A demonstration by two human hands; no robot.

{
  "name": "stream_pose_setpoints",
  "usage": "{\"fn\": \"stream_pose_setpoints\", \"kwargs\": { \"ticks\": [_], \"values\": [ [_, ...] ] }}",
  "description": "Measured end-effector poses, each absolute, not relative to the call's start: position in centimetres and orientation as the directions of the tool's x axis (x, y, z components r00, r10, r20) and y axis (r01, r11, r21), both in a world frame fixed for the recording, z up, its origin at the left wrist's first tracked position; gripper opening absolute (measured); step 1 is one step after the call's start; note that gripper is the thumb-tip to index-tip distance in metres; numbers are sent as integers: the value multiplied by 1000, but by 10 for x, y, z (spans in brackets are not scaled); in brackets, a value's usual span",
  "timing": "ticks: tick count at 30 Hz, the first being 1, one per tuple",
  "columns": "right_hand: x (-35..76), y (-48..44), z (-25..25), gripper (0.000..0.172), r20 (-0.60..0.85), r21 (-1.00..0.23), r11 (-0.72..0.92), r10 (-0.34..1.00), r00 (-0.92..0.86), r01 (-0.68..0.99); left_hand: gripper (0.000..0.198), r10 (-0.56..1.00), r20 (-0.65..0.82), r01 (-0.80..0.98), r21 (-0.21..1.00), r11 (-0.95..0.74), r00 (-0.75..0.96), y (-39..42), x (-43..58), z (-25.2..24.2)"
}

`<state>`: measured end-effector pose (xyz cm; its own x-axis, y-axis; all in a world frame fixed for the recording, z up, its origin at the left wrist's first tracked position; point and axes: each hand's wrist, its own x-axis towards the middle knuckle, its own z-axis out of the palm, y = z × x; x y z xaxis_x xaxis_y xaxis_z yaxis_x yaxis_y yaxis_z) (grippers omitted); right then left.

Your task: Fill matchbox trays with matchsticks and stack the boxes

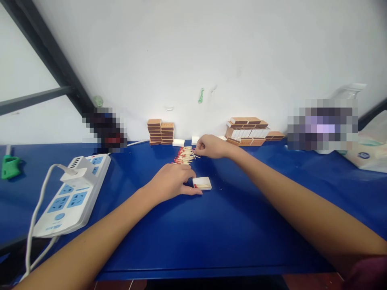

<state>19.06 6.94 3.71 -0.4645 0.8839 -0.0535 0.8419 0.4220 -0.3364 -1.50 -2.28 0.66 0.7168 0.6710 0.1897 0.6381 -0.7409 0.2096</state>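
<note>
My left hand [173, 180] steadies a small white matchbox tray [207, 180], with its thumb along the near edge and its fingers at the far left corner. A few red-headed matchsticks [202, 186] lie in the near part of this tray. Just beyond, a loose pile of matchsticks [185, 155] spreads on the blue table [217, 237], red heads mostly to the left. At the pile's right end my right hand [211, 146] is closed in a pinch on what looks like a matchstick, partly hidden by the fingers.
Stacked matchboxes stand along the wall in a left stack [155, 131] and a right stack [249, 131]. Small white trays [178, 142] lie between them. A white power strip [77, 201] with a plugged-in cable sits at left, near a green-handled tool [10, 166]. A plastic package [373, 145] is at right.
</note>
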Motion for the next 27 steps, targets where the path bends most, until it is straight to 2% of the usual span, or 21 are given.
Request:
{"fn": "stream_pose_setpoints", "kwargs": {
  "ticks": [3,8,13,21,27],
  "values": [
    [194,67,38,18,-33,-299,471,864,-502,830,47,664,213,630,210,-747,717,-22,-15,5],
    [191,64,31,27,13,-251,454,885,-466,855,47,648,229,614,205,-762,727,-20,-16,3],
    [187,64,26,16,1,-225,454,885,-466,862,46,660,217,626,208,-751,719,-21,-16,4],
    [195,66,29,24,-64,-198,499,852,-520,843,46,665,199,631,214,-746,719,-21,-16,4],
    [204,78,24,11,31,-218,472,878,-477,854,45,652,222,619,203,-759,725,-22,-17,5]
  ]
}}
